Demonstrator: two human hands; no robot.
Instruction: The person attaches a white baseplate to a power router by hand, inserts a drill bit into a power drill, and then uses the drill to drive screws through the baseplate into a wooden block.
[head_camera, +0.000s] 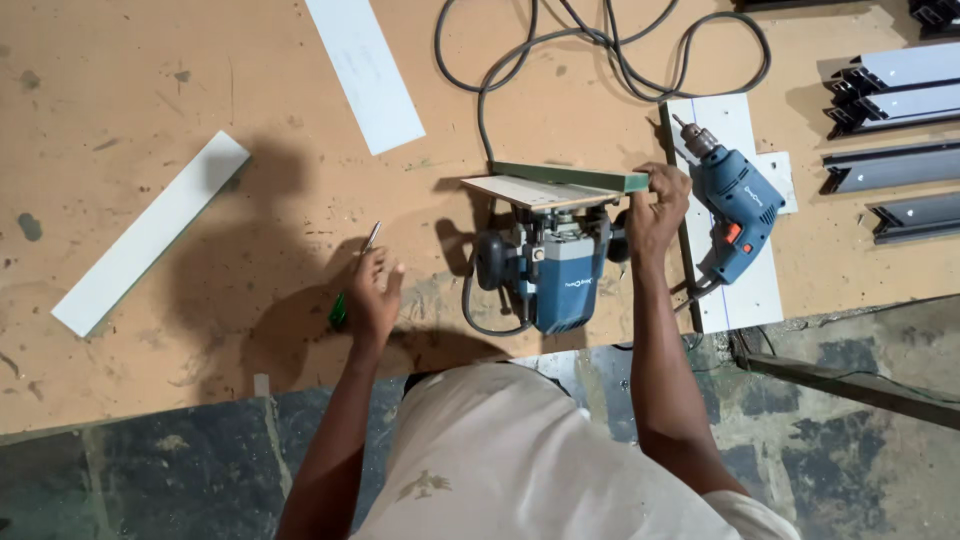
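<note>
Head view, one item group. Left hand (372, 292): fingers closed around a green-handled screwdriver (352, 280), metal shaft pointing up and away from the body, handle end low beside the wrist; hand rests on or just above the tan board surface (200, 90). Right hand (655, 205): fingers curled and pinching the right end of a green-edged wooden base plate (555, 185), which sits on top of an inverted blue router (548, 270); the router lies at the near edge of the surface, between the two arms, with a black knob handle on its left side. Grey power cord (600, 45): loops across the far part of the surface and runs down to the router. Blue electric drill (735, 205): lies just right of the right hand on a white panel (745, 290), chuck pointing away. Two white strips (150, 230) (365, 70): loose, well apart from the hands, to the left and far left-centre. Dark metal profiles (900, 160): stacked at the far right. Risks, as judged: the router stands close to the surface edge on its motor end, so a push on the plate could tip it over; the screwdriver tip could slip off a screw and gouge the plate; the cord, whose plug is out of view, could be live.
</note>
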